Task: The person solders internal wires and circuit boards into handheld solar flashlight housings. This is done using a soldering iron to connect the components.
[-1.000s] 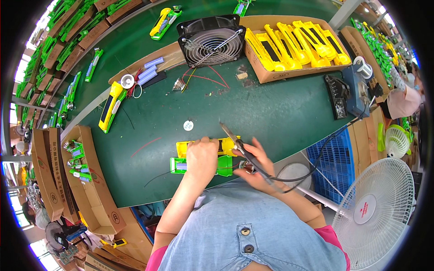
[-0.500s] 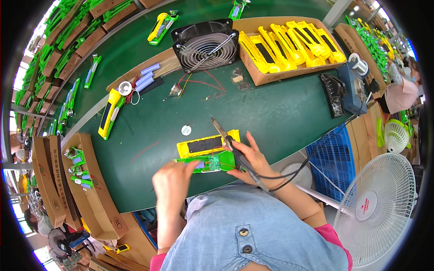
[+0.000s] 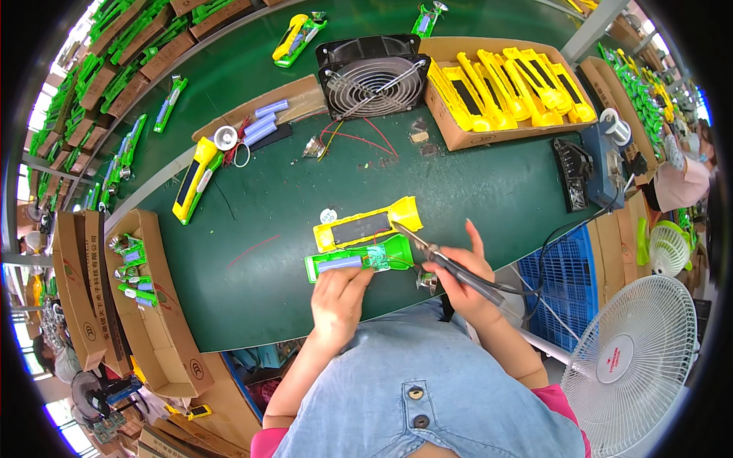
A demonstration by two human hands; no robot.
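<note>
A green lamp housing half [image 3: 314, 266] lies near the table's front edge, holding a blue cylindrical battery [image 3: 340, 264] and a green circuit board [image 3: 378, 256]. My left hand [image 3: 338, 301] has its fingers closed at the housing's lower edge, beside the battery; the fingertips are partly hidden. In my right hand [image 3: 467, 278] is a soldering iron [image 3: 450, 265], its tip over the right end of a yellow housing half [image 3: 328, 235] with a black panel. That yellow half lies just beyond the green one. A small silver reflector [image 3: 428, 282] shows beside my right fingers.
A carton of yellow housing halves [image 3: 489, 136] and a black fan [image 3: 372, 80] stand at the back. Solder wire on a spool [image 3: 615, 128] sits by a blue soldering station [image 3: 599, 164] at right. An open carton [image 3: 164, 336] stands left; the iron's cable [image 3: 540, 256] trails right.
My left hand has moved from the green housing's left end to its lower edge. The iron's tip has come down to the yellow half's right end. The reflector has come into sight.
</note>
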